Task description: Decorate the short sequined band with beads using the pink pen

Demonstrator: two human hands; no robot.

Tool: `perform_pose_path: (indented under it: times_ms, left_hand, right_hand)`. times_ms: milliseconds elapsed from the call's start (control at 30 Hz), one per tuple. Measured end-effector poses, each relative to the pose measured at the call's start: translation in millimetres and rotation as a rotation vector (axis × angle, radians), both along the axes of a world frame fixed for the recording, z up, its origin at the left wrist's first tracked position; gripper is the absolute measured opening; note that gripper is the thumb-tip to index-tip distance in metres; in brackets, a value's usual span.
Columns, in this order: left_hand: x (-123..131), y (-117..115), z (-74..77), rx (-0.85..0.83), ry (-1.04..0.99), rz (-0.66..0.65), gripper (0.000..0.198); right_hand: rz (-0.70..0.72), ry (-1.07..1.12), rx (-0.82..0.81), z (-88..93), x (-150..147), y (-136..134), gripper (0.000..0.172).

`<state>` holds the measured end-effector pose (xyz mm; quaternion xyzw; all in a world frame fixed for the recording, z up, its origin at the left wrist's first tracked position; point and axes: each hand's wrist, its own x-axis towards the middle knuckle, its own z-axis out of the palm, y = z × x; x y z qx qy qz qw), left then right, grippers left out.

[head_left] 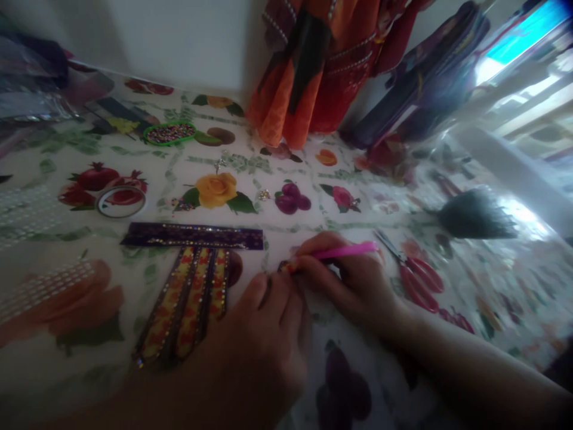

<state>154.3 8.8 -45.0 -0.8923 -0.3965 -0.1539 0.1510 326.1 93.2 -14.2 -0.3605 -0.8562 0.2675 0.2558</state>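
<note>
My right hand is closed around a slim pink pen-like tool, its tip pointing left. Close beside it, my left hand has its fingers bent and pressed together at a small dark and golden piece, too blurred to name. The fingertips of both hands nearly meet there. Left of them lies a dark purple strip edged with shiny beads. Several yellow and red patterned strips with beaded edges run down from it, partly covered by my left hand and forearm.
Red-handled scissors lie right of my right hand. Farther back are a green dish of small beads, a round ring and a tiny bead pile. Sheets of white beads lie left. Orange-red fabric hangs at the back.
</note>
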Motion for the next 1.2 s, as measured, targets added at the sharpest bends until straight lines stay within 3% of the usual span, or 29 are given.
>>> perform_pose_path:
  times_ms: [600,833,1100,1200]
  left_hand:
    - [-1.1,-0.7,-0.8,0.0,-0.001,-0.018,0.04]
    - [-1.1,-0.8,1.3,-0.024,0.004,-0.01,0.036]
    - [-1.8,-1.1,-1.8,-0.004,-0.029,-0.015,0.033]
    - [-1.5,-0.3,-3.6,-0.001,-0.043,-0.033,0.033]
  right_hand:
    - [0.035,-0.04,0.04,-0.7,-1.1,-2.1,0.006]
    - [-0.126,0.069,-0.014,6.6,-0.4,2.7,0.011]
    - [-0.13,0.008,0.134,20.6,8.0,4.3,0.006]
    - [-0.103,-0.009,0.112,25.8,5.5,13.5,0.004]
